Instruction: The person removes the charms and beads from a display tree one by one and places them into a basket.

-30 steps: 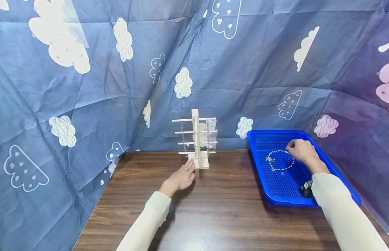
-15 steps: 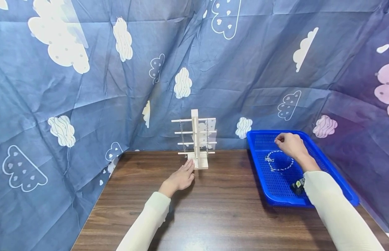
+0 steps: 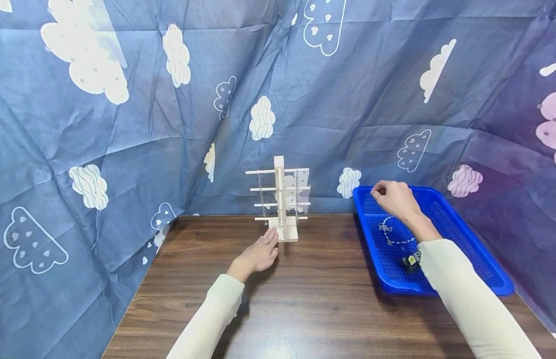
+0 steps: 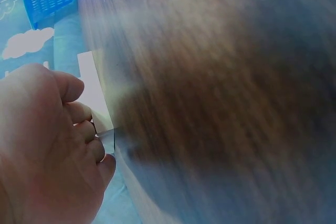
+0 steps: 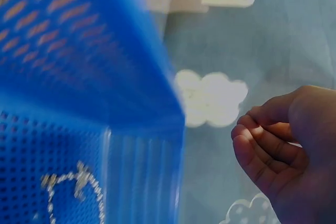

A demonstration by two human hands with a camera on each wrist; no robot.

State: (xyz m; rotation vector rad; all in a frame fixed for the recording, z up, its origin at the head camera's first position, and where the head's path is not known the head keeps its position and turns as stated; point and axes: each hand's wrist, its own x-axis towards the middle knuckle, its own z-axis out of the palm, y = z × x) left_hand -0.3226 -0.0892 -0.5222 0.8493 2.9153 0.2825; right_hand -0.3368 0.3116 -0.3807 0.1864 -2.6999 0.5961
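Note:
In the head view a pale wooden stand [image 3: 279,192] with a post and several crossbars rises at the table's back. One thin chain [image 3: 261,194] hangs on its left side, another on its right. My left hand [image 3: 257,253] rests its straight fingers on the stand's base [image 3: 290,233]. My right hand [image 3: 398,200] is raised over the blue basket's back left corner, thumb and forefinger tips together. In the right wrist view nothing shows between those fingertips [image 5: 247,121]; anything tiny there would be hidden. A silvery beaded necklace [image 5: 81,177] lies in the basket, below the right hand.
The blue plastic basket [image 3: 405,288] with perforated walls stands on the table's right side. A dark device [image 3: 411,261] sits at the right wrist. Behind the brown wooden table [image 3: 313,299] hangs a blue cloth [image 3: 372,89] printed with clouds.
My right hand has moved left and upward, from over the necklace's right edge to the basket's back left corner. The necklace stays in the basket. My left hand has not moved.

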